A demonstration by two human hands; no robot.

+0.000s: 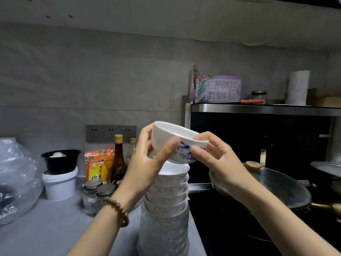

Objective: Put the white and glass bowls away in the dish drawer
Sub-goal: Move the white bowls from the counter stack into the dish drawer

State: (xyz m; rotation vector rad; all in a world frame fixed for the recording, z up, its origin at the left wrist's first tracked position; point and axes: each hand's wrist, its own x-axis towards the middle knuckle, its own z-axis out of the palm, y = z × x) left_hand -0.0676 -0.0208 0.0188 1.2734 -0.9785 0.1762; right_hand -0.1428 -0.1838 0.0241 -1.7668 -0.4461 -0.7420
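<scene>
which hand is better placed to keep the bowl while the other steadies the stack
Probably the left hand: it wraps the side of the bowl, while the right hand only pinches the rim and could drop to the stack.

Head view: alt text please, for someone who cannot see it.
The left hand and right hand hold a white ceramic bowl with blue markings, tilted, above a tall stack of white and glass bowls on a grey counter.
</scene>
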